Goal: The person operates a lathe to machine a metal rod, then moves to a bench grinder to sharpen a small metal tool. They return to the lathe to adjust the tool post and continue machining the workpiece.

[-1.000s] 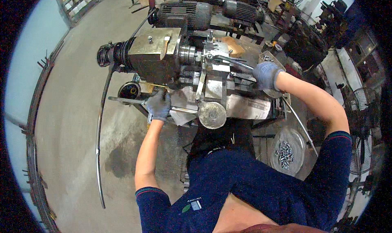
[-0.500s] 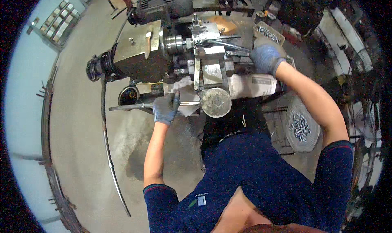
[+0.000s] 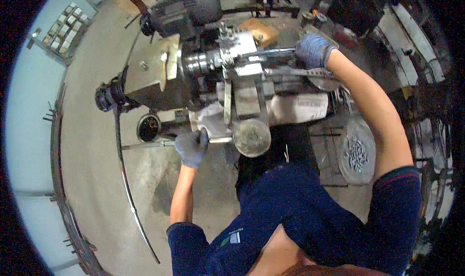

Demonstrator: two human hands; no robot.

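The person's left hand, in a blue-grey knitted fabric glove with darker grey at the thumb, was curled into a grip, its thumb pointing toward the far side. The bare left forearm rose nearly straight from a short, dark navy cloth sleeve at the near left. The right hand, in a matching blue-grey knitted glove, sat farther away and to the right, its fingers bent in a grasp. The bare right forearm slanted leftward to the far side, the arm bowing outward above a short navy sleeve.
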